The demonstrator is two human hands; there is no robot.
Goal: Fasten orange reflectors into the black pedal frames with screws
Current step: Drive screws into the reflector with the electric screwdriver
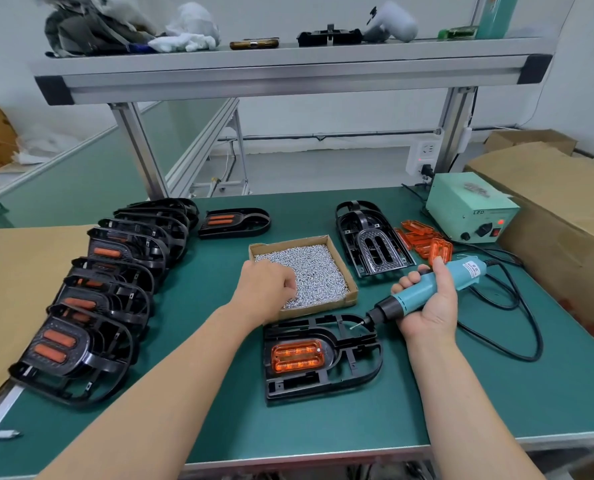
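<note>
A black pedal frame (323,355) lies on the green mat in front of me, with an orange reflector (297,358) seated in its left half. My right hand (430,303) grips a teal electric screwdriver (427,291), its bit hovering over the frame's upper right part. My left hand (266,289) reaches into a shallow cardboard tray (351,289) of small silver screws (316,271), fingers curled down among them. Whether a screw is pinched is hidden.
A row of several black frames with reflectors (91,306) overlaps along the left, one more (234,221) behind the tray. A stack of bare frames (371,242) and loose orange reflectors (423,239) lie back right, beside a green power unit (468,209) and cardboard boxes (565,202). The cable (517,306) loops right.
</note>
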